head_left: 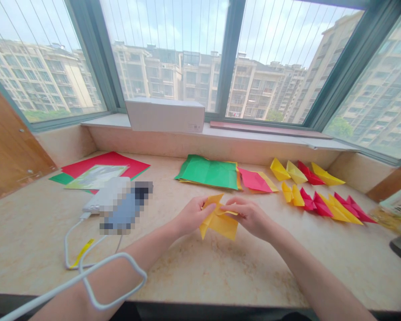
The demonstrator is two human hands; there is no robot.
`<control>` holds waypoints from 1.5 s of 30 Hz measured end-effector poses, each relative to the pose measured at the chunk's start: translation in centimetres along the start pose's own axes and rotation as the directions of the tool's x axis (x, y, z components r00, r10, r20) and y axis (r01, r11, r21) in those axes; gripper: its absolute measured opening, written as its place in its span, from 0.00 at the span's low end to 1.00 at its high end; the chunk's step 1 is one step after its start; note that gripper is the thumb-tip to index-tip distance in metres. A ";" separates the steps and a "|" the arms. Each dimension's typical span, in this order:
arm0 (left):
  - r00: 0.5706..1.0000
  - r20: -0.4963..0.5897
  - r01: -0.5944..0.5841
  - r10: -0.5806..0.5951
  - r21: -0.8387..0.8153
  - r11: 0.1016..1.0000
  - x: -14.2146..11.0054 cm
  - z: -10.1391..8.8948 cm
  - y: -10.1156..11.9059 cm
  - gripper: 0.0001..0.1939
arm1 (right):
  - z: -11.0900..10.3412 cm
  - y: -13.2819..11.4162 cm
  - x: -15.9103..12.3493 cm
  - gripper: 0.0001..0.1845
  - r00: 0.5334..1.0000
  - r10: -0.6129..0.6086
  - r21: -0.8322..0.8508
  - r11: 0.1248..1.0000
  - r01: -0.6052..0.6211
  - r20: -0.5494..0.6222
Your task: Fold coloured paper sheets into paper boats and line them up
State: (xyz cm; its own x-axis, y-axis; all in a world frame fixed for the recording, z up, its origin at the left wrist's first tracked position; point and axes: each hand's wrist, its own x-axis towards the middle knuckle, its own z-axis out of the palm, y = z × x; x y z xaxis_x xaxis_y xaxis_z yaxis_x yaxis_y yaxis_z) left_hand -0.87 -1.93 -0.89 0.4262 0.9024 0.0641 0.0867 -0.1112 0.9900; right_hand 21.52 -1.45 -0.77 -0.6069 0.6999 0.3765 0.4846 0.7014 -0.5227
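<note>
A partly folded piece of yellow origami paper (222, 225) is held above the countertop between both hands. My left hand (194, 215) pinches its left side, with the thumb lying across the front. On the right, my right hand (249, 215) grips the upper right flap between thumb and fingers. Points and flaps stick out from the paper at the top and bottom. Some of the fingers behind it are hidden. Beyond the hands lie a stack of green paper sheets (209, 173) and a pink paper sheet (256, 180) over a yellow one.
Several folded yellow and red paper shapes (304, 198) line the right side. A bottle (399, 203) stands at the far right. At left are red sheets (133, 163), a blurred phone-like object (125, 211) and a white cable (103, 263) looping over my left forearm. A white box (167, 116) sits on the sill.
</note>
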 end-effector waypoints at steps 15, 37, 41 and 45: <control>0.993 0.011 -0.116 0.117 0.254 0.960 -0.7 0.6 0.6 0.12 | 2.6 -2.0 0.8 0.11 0.873 0.384 0.301 0.907 -0.295 -0.302; 0.916 -0.395 -0.107 0.076 -0.057 0.993 0.3 0.3 0.2 0.14 | 1.7 -2.1 1.1 0.27 0.862 0.436 0.476 0.834 -0.279 -0.259; 0.883 -0.459 -0.145 0.101 -0.062 0.988 0.3 0.3 0.0 0.16 | 1.7 -2.3 1.3 0.31 0.873 0.465 0.645 0.713 -0.274 -0.143; 0.877 -0.466 -0.151 0.122 -0.026 0.988 0.3 0.5 -0.3 0.17 | 1.6 -2.9 1.3 0.32 0.880 0.471 0.735 0.618 -0.279 -0.061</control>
State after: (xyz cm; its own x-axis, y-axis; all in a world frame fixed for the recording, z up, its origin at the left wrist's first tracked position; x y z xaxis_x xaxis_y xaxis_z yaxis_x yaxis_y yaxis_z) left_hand -0.35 -1.80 -1.24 -0.0350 0.9713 0.2352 -0.0022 -0.2354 0.9719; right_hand 18.29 -2.75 0.00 -0.2679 0.9544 0.1319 0.0060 0.1386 -0.9903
